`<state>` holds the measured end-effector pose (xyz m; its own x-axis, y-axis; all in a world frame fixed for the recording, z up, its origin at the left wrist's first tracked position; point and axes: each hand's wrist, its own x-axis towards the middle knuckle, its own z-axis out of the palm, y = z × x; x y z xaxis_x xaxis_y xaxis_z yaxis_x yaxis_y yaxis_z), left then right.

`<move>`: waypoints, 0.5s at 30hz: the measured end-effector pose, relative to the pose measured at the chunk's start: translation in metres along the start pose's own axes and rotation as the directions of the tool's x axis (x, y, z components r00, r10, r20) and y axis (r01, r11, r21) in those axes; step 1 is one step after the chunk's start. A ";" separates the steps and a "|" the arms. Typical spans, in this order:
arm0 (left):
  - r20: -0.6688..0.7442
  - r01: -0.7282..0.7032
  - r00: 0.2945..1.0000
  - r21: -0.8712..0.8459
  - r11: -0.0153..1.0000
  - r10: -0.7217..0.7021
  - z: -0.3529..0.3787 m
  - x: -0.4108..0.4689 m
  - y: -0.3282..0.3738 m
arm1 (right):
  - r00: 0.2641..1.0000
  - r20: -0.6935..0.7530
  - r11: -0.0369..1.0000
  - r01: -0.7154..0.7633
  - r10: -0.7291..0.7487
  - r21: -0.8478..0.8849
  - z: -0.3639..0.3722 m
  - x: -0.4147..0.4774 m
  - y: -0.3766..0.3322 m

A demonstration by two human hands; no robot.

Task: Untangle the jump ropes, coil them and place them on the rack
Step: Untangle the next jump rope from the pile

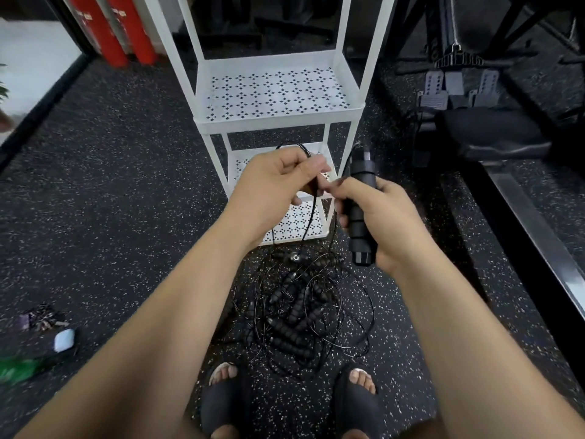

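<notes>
My right hand (378, 217) grips a black jump rope handle (361, 204), held nearly upright in front of the white rack (278, 120). My left hand (278, 182) pinches the thin black cord (311, 217) of that rope, which loops above my fingers and hangs down to the floor. Below my hands lies a tangled pile of jump ropes (297, 315) with several black ribbed handles and looping cords. The rack has perforated shelves, and I see nothing lying on them.
Red cylinders (126, 30) stand at the back left. Black gym equipment (481, 115) and a dark frame rail (538, 236) fill the right side. A small white case (64, 339) and keys (41, 316) lie on the speckled floor at left. My sandalled feet (291, 403) stand by the pile.
</notes>
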<state>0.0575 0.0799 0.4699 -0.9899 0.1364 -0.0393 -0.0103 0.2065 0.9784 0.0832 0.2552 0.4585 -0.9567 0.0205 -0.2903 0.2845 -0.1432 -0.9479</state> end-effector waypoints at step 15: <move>-0.040 0.004 0.999 -0.354 0.935 -0.020 -0.018 -0.002 0.015 | 0.991 0.058 0.972 0.129 -0.119 -0.195 0.020 -0.001 0.018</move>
<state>0.0568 0.0655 0.4886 -0.9944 0.0930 -0.0502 -0.0638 -0.1495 0.9867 0.0875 0.2324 0.4447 -0.9858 -0.0201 -0.1669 0.1656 0.0560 -0.9846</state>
